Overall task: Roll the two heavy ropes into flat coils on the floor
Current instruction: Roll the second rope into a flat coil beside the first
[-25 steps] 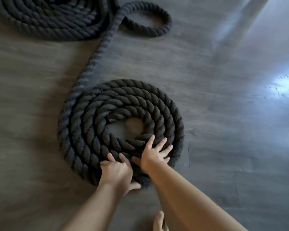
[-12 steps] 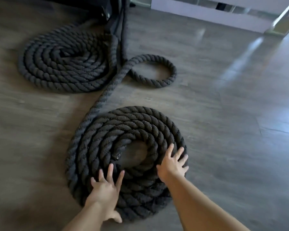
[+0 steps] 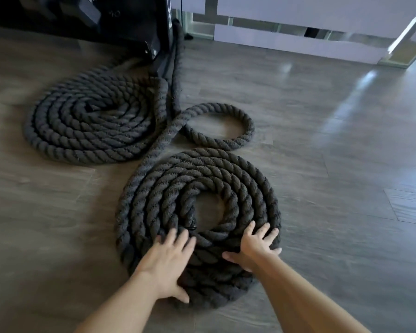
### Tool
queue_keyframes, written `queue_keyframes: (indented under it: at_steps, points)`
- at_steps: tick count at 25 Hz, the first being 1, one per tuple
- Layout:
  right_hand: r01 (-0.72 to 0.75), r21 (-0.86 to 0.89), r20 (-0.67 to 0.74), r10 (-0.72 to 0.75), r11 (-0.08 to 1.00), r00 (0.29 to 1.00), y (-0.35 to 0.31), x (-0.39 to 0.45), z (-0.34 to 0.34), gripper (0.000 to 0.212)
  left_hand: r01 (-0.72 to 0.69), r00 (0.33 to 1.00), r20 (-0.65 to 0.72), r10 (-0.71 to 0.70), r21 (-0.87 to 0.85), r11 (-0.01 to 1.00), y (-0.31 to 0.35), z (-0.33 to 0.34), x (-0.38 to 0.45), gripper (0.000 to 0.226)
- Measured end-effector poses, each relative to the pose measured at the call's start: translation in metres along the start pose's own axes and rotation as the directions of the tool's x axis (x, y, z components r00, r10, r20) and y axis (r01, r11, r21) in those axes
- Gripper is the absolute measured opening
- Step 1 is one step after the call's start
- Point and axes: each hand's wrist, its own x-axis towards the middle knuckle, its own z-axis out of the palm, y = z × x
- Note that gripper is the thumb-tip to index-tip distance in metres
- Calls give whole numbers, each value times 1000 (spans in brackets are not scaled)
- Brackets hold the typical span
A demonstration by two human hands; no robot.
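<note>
Nearest to us, our left hand (image 3: 166, 265) lies flat with fingers spread on the near-left rim of the near coil (image 3: 197, 224), and our right hand (image 3: 255, 246) presses the near-right rim the same way, fingers straight, neither one gripping the rope; both forearms run off the bottom edge. This dark twisted rope lies in a flat spiral on the grey wood floor (image 3: 334, 212), with bare floor showing in its centre, where the capped rope end (image 3: 191, 222) sits; motion blur softens its left side. From the coil's far-left edge the rope's free length (image 3: 163, 138) runs away from us, throws one loose loop (image 3: 226, 126) to the right, then climbs toward a black rack base (image 3: 120, 22); where it attaches is hidden. Farther left lies the second coil (image 3: 91, 123), also flat on the floor, its far edge hard to make out in the rack's shadow. A pale wall panel (image 3: 298, 42) closes the far side.
</note>
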Motion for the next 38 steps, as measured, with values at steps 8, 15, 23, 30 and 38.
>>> queue_keyframes:
  at_steps: [8, 15, 23, 30, 38]
  points:
    - [-98, 291, -127, 140, 952, 982, -34, -25, 37, 100, 80, 992, 87, -94, 148, 986, -11, 35, 9, 103]
    - [-54, 57, -78, 59, 997, 995, -46, 13, 4, 123, 10, 991, 133, -31, 151, 989, -27, -22, 40, 126]
    - [95, -7, -126, -95, 995, 987, -20, 70, -57, 113, 110, 994, 6, -113, 172, 979, -81, -4, 62, 134]
    - [-149, 167, -97, 166, 975, 981, -50, 44, -11, 140, 107, 994, -12, -107, 109, 988, -65, -10, 90, 129]
    - [-128, 64, -123, 135, 990, 983, -55, 101, -67, 144, 21, 999, -33, -15, 176, 984, -90, -62, 135, 141]
